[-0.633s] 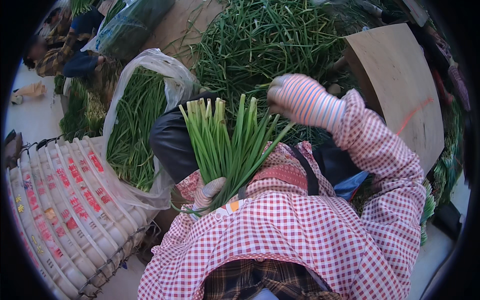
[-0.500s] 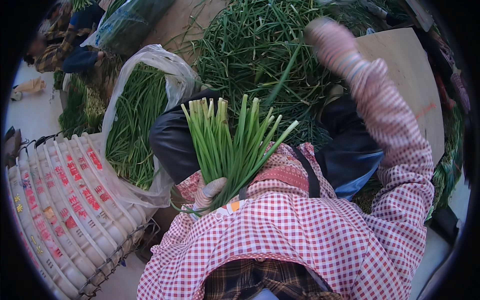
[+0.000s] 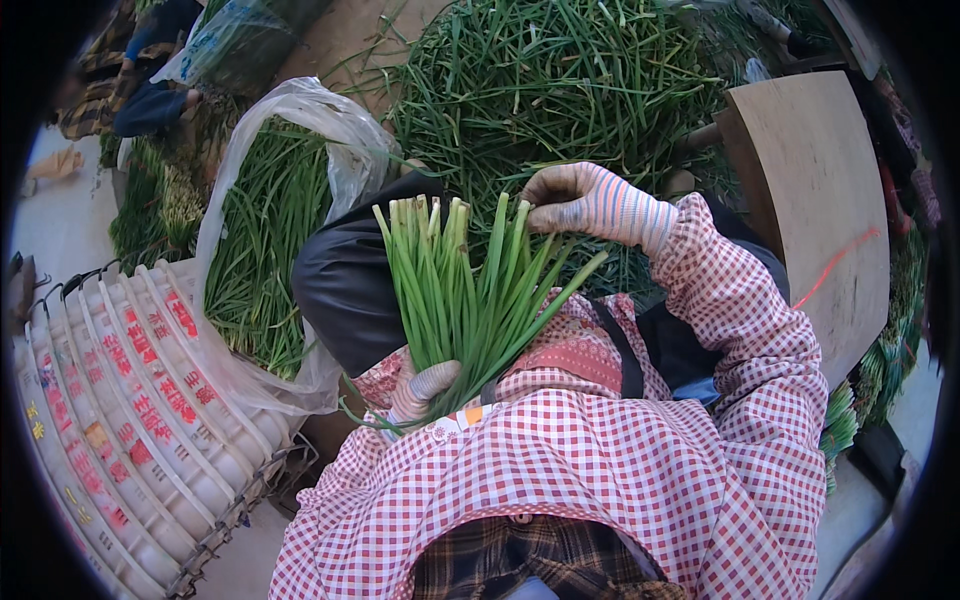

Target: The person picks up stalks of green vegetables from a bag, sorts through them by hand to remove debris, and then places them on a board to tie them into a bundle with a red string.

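Observation:
My left hand (image 3: 434,381), in a pale striped glove, is closed round the lower part of a bunch of green stalks (image 3: 462,300) at my lap. The stalks look like garlic chives, fanned upward with pale ends at the top. My right hand (image 3: 590,203), gloved with a soiled thumb and forefinger, reaches in from the right and pinches the pale tip of one stalk near the middle of the fan. Beyond it lies a big heap of loose long green leaves (image 3: 550,90).
At left a clear plastic bag (image 3: 310,110) filled with greens stands beside a white slatted crate (image 3: 150,390). A curved wooden board (image 3: 815,190) stands at right, with bundled greens (image 3: 895,370) beyond it. Another person (image 3: 150,70) sits at the far left.
My right hand has come from over the heap down and left to the tips of the bunch, and now pinches one stalk. My left hand keeps its hold.

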{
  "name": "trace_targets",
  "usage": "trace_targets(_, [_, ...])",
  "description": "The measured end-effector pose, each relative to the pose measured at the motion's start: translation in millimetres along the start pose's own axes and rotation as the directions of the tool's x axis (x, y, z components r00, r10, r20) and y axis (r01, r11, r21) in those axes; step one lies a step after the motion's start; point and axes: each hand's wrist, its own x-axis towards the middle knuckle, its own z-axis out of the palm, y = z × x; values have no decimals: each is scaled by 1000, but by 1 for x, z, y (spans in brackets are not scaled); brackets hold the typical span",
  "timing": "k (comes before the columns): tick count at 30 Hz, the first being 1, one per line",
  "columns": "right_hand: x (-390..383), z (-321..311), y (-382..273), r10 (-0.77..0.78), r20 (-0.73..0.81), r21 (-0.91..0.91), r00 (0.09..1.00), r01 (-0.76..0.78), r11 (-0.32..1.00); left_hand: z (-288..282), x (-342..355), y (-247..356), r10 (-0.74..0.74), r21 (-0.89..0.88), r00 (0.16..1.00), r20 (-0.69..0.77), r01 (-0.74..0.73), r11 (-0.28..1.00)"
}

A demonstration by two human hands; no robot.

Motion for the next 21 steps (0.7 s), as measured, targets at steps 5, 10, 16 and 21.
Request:
trace_targets(5, [1,-6,-12,-46,5,-197,999,46,979,3,-1,1,-10,-17,1000,-5,10,1000])
trace_targets(10, [31,-136,-3,-509,-570,-734,644,-121,668,6,-8,3,21,-20,999,-24,-22,1000])
trace_targets(16, [-4,-87,-31,-74,-257,-520,964,-73,851,15,-7,5,30,3,1000,6,-30,1000])
trace_targets(21, [-4,-7,-17,-53,46,-156,998,60,986,6,-6,1,7,-2,1000,8,-7,1000])
